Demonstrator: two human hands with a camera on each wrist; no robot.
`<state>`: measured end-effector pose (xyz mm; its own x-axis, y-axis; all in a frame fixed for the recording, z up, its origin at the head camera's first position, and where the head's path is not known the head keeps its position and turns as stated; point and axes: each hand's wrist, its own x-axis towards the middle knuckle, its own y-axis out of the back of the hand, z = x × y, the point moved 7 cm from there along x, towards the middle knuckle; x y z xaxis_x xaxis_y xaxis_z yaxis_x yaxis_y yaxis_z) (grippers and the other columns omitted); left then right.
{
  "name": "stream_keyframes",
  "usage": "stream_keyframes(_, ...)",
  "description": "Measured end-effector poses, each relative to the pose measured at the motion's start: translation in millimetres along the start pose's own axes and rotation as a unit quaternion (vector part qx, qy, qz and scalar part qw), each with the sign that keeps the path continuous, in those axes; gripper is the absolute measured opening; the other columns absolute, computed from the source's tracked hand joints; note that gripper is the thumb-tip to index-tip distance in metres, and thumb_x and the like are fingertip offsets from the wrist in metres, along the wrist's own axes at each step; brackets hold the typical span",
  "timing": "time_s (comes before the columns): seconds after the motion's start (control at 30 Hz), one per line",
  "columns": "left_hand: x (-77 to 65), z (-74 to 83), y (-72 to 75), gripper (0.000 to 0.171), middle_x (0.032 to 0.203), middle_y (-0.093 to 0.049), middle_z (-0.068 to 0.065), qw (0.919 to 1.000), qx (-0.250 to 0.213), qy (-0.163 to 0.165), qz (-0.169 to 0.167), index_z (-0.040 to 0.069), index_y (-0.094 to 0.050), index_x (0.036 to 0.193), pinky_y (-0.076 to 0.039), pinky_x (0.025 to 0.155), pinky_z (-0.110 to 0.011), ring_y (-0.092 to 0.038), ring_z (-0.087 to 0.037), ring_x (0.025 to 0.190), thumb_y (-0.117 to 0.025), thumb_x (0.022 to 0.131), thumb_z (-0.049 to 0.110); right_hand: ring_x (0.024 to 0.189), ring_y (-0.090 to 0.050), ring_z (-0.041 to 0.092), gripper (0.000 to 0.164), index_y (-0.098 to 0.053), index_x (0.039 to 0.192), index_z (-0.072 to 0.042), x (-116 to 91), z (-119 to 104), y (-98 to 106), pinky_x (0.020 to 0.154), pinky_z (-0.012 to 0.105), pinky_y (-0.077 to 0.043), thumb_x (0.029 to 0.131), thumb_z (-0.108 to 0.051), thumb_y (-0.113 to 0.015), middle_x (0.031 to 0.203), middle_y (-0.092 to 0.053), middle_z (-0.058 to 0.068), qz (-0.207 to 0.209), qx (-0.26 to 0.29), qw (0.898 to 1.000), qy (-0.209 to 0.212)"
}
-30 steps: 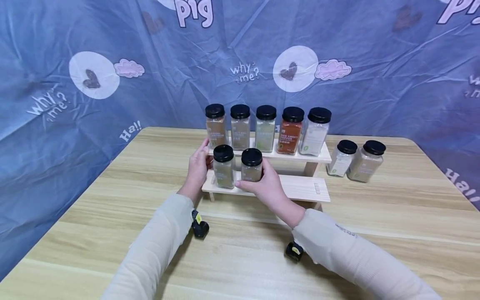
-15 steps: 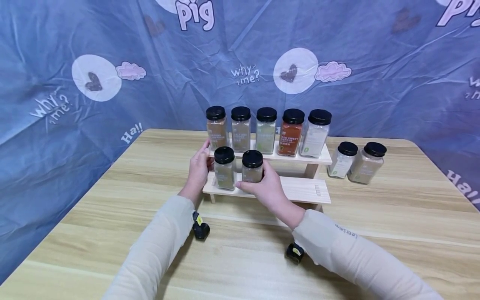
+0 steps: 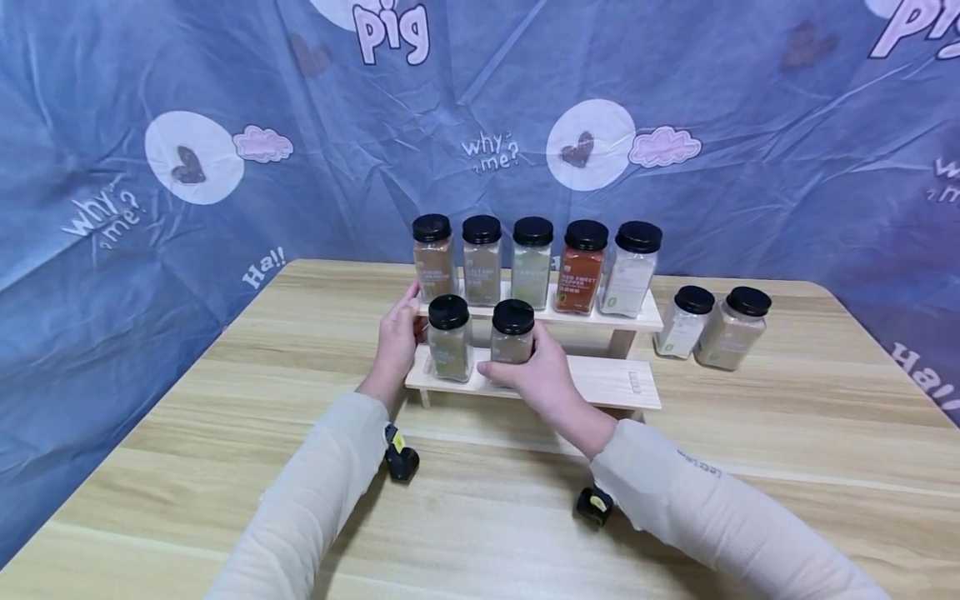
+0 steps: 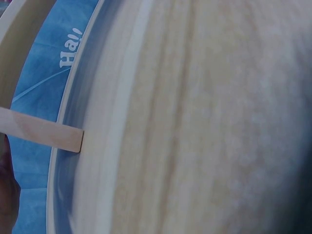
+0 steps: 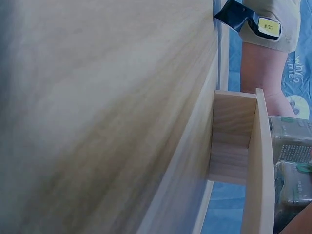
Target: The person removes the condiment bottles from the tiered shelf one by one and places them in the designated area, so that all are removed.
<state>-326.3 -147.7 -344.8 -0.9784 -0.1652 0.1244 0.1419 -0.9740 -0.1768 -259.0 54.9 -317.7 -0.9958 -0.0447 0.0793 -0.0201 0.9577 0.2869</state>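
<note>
A two-tier wooden spice rack stands on the table. My right hand holds a black-capped spice jar upright at the lower tier, thumb at its front and fingers at its right side. To its left on that tier is another spice jar, greenish-brown inside, with a gap between them. My left hand grips the rack's left end by the upper tier; its fingertips are partly hidden. In the right wrist view, the held jar shows beside the shelf edge, with only a bit of the hand.
Several spice jars line the upper tier, among them a red sweet pepper jar and a white-filled jar. Right of the rack, a small white jar and a tan jar stand on the table. A blue cloth hangs behind.
My right hand has shifted the held jar slightly right along the lower tier, widening the gap to the jar on its left. My left hand stays at the rack's end.
</note>
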Motion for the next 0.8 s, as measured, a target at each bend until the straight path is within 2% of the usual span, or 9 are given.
stream_keyframes(0.47, -0.2, 2.3, -0.6, 0.049, 0.059, -0.036, -0.001, 0.9999, -0.010, -0.006, 0.002, 0.011, -0.042, 0.140, -0.040, 0.055, -0.019, -0.040, -0.010, 0.059, -0.036, 0.091, 0.013, 0.104, -0.054, 0.022, 0.065, -0.049, 0.123, -0.014, -2.0, -18.2, 16.3, 0.089, 0.035, -0.043, 0.066, -0.014, -0.080, 0.114, -0.059, 0.007, 0.003, 0.008, 0.999, 0.042)
stream_keyframes(0.8, -1.0, 1.2, -1.5, 0.049, 0.057, -0.039, 0.004, 0.9999, -0.012, -0.001, -0.005, 0.012, -0.040, 0.141, -0.042, 0.057, -0.016, -0.044, -0.003, 0.057, -0.035, 0.092, 0.015, 0.096, -0.053, 0.020, 0.063, -0.047, 0.123, -0.013, -3.9, -32.7, 32.9, 0.082, 0.035, -0.044, 0.069, -0.015, -0.078, 0.109, -0.058, 0.007, 0.018, 0.015, 0.996, 0.084)
